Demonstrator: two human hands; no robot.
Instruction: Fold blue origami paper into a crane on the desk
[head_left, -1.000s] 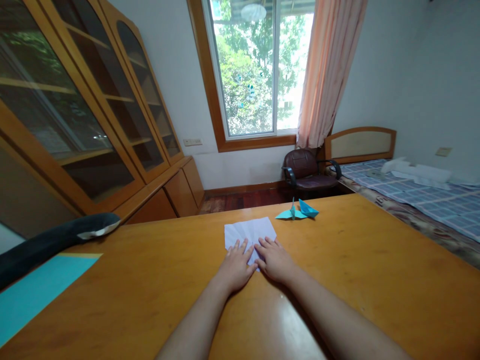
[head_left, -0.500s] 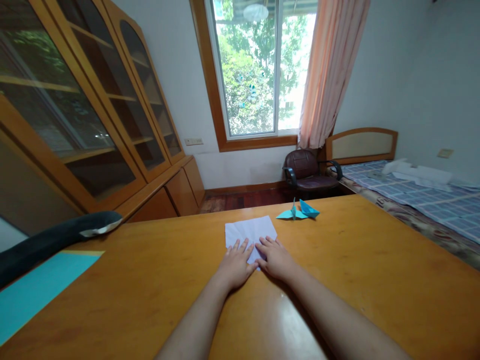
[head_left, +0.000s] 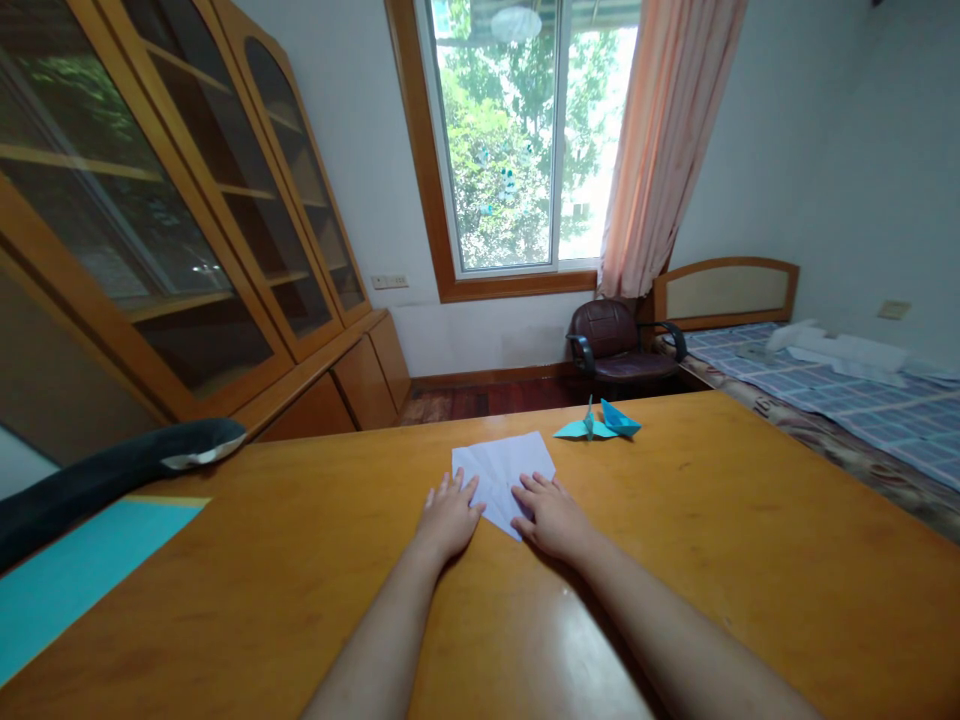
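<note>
Two hands (head_left: 499,517) flat on white paper (head_left: 501,467), blue origami (head_left: 598,424) beyond

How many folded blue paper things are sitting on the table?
2. A lighter blue paper crane and a darker blue paper boat sit touching near the table's far edge, beyond the white paper that both hands press on. None looks hidden.

Two hands (head_left: 450,517) (head_left: 553,515), one white paper (head_left: 504,468), two blue origami figures (head_left: 598,423), one teal sheet (head_left: 82,570).

Bare tabletop (head_left: 750,540) beside paper crane (head_left: 598,424)
</note>
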